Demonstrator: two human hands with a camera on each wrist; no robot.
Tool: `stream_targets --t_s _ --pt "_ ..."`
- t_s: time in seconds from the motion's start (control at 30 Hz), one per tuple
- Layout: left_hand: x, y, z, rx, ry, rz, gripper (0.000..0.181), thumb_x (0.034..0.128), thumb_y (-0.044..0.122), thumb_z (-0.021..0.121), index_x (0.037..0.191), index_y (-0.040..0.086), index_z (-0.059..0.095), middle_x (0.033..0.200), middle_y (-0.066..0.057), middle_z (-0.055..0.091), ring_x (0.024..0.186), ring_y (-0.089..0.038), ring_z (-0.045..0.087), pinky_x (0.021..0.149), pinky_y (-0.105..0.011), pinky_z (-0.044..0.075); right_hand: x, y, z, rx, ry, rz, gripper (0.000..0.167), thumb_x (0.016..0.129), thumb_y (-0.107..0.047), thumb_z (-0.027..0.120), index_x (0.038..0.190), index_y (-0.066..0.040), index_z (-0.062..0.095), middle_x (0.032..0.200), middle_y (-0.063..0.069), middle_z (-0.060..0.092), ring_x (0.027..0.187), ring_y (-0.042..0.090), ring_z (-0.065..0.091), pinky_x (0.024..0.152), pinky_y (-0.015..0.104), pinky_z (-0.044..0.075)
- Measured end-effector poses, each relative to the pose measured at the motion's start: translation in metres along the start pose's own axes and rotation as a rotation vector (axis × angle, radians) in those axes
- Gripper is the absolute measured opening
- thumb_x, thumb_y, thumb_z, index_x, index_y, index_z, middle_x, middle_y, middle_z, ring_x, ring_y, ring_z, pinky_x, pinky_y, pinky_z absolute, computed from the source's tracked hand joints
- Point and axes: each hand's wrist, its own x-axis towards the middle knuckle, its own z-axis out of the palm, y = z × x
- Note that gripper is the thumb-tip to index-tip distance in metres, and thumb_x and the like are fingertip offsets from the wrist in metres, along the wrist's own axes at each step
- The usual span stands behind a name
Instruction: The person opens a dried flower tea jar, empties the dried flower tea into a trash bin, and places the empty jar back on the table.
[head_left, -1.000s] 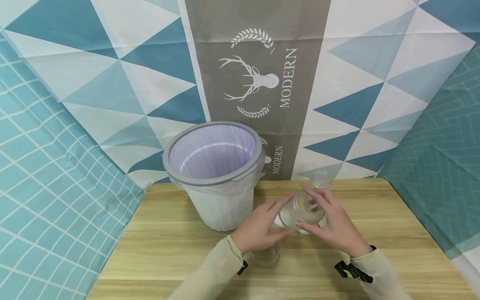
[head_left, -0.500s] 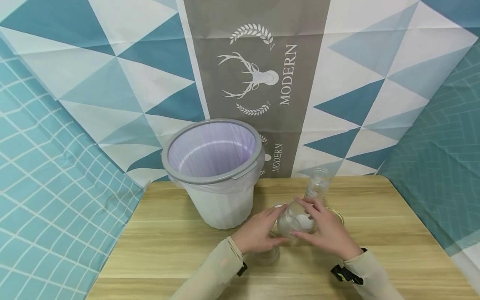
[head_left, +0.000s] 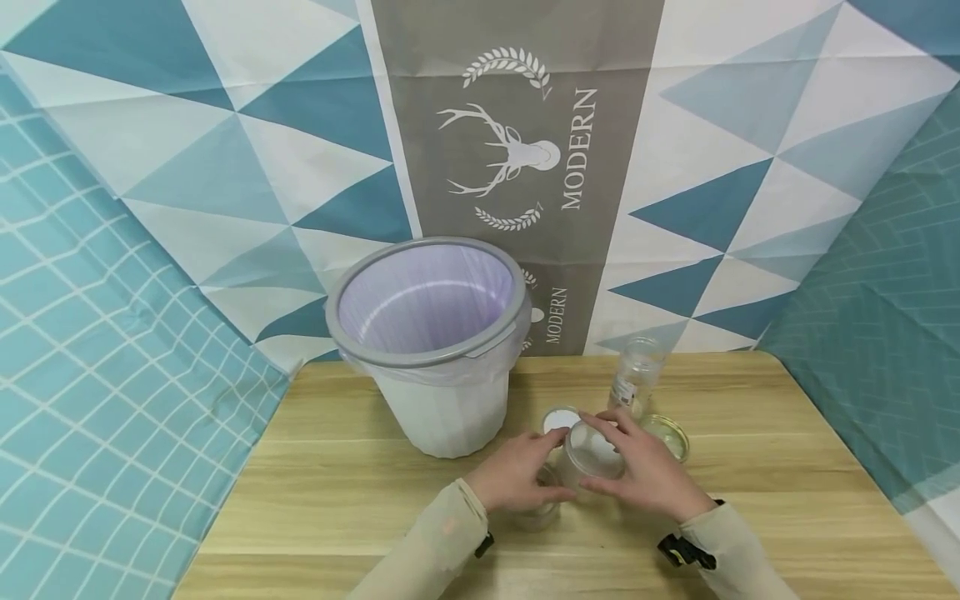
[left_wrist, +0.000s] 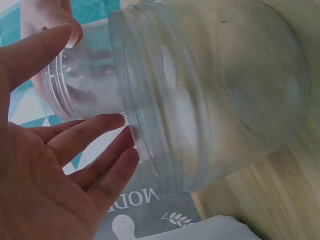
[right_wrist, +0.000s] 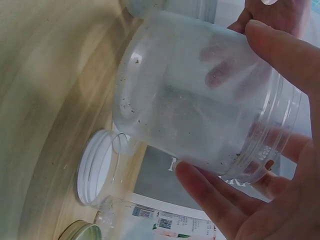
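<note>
Between both hands stands a clear, wide-mouthed jar [head_left: 592, 454], its threaded mouth upward. My right hand [head_left: 648, 475] grips its right side, thumb in front and fingers behind; in the right wrist view dark specks dot the jar [right_wrist: 185, 115]. My left hand [head_left: 517, 475] curves its thumb and fingers at the jar's left side. Partly hidden under the left hand is a second clear jar [head_left: 538, 512], large in front of the left palm in the left wrist view. Whether the held jar's base touches the table cannot be made out.
Behind the held jar lie a white-rimmed lid or container [head_left: 561, 419] and a gold-rimmed lid [head_left: 667, 437]. A labelled clear jar [head_left: 637, 375] stands at the back. A lined white bin [head_left: 450, 408] with a grey rim stands left on the wooden table [head_left: 337, 500].
Both hands have brought the jar lower and nearer, turning it from tilted to mouth-up. The labelled jar and gold-rimmed lid behind have come into fuller view.
</note>
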Motion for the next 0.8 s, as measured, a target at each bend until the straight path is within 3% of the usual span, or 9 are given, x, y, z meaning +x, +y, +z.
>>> stream_targets --t_s 0.2,0.4,0.8 --pt "0.000 -0.001 0.005 0.004 -0.023 -0.015 0.084 0.0919 0.051 0.075 0.156 0.009 0.042 0.141 -0.005 0.065 0.129 -0.022 0.060 0.105 -0.033 0.052 -0.001 0.002 0.006 -0.013 -0.007 -0.032 0.088 0.073 -0.043 0.093 0.149 -0.020 0.056 0.132 0.001 0.058 0.106 0.021 0.068 0.079 0.040 0.059" --pt "0.000 0.000 0.009 0.007 -0.050 -0.023 0.083 0.0923 0.051 0.074 0.155 0.008 0.043 0.138 -0.005 0.067 0.131 -0.021 0.058 0.106 -0.034 0.051 -0.001 0.003 0.009 -0.021 -0.043 -0.021 0.089 0.071 -0.042 0.095 0.148 -0.018 0.058 0.134 0.002 0.058 0.110 0.022 0.066 0.084 0.044 0.060" --pt "-0.002 -0.003 0.017 -0.008 -0.063 -0.057 0.085 0.0930 0.057 0.070 0.157 0.010 0.040 0.138 -0.003 0.066 0.134 -0.022 0.056 0.109 -0.037 0.049 -0.001 0.005 0.013 -0.008 -0.105 -0.004 0.091 0.071 -0.039 0.095 0.150 -0.023 0.055 0.137 0.003 0.057 0.116 0.025 0.064 0.089 0.049 0.058"
